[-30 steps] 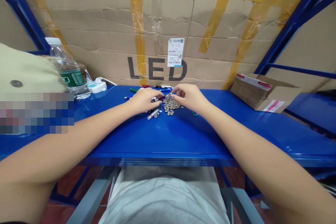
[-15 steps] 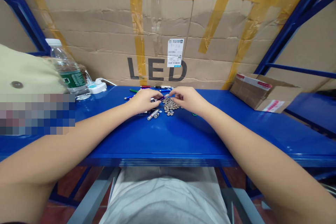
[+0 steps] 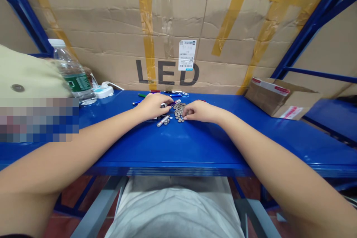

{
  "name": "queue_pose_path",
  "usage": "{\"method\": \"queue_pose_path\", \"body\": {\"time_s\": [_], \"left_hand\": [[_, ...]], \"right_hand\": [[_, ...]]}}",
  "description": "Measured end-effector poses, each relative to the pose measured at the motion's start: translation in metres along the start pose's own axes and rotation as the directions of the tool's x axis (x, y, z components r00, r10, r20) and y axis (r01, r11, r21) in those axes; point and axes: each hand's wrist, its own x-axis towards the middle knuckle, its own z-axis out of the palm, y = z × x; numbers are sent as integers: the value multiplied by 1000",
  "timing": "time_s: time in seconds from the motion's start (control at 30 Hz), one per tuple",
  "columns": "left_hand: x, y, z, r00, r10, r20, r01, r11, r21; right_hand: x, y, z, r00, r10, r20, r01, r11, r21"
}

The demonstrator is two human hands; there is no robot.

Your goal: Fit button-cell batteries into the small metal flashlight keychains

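Note:
A heap of small round metal discs (image 3: 178,111), like button cells, lies on the blue shelf top (image 3: 195,145). My left hand (image 3: 154,105) grips a small purple and silver pen-like tube (image 3: 175,102) that points toward the heap. My right hand (image 3: 198,111) rests on the shelf at the heap's right edge, its fingertips pinching at the discs; whether a disc is between them is hidden. A silver tube (image 3: 163,121) lies in front of my left hand.
Several pens (image 3: 170,93) lie behind the heap. A water bottle (image 3: 73,73) and a white power strip (image 3: 103,91) stand at the back left. A small open carton (image 3: 279,97) sits at the right. A large cardboard box (image 3: 167,29) marked LED forms the back wall.
My right hand has let go of the tube's tip and dropped down to the right side of the heap. My left hand has stayed put with the tube.

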Motion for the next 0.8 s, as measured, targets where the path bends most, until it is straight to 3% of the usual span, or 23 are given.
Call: {"method": "queue_pose_path", "body": {"time_s": [0.8], "left_hand": [[-1, 4, -1, 999, 24, 44, -26, 999, 37]], "right_hand": [[-1, -10, -2, 997, 69, 37, -67, 997, -49]]}}
